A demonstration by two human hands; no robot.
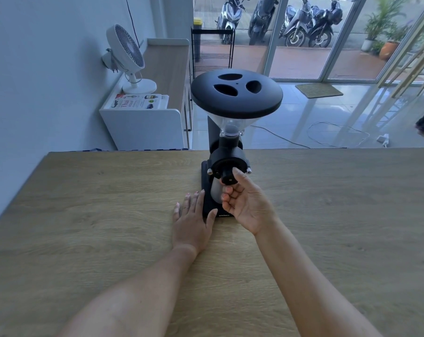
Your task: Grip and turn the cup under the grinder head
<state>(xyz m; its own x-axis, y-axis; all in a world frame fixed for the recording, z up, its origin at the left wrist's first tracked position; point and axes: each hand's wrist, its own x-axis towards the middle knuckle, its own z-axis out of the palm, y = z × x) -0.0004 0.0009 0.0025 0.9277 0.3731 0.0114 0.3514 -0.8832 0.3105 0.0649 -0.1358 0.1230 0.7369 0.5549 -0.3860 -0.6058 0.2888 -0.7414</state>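
On the table — left hand flat (beside grinder); right hand pinches its knob.

Grinder ahead of our hands on the worktop

We see the grinder on the worktop, our left hand beside its base, our right hand at its front knob.

A black coffee grinder stands upright on the wooden table, its clear hopper lidded.
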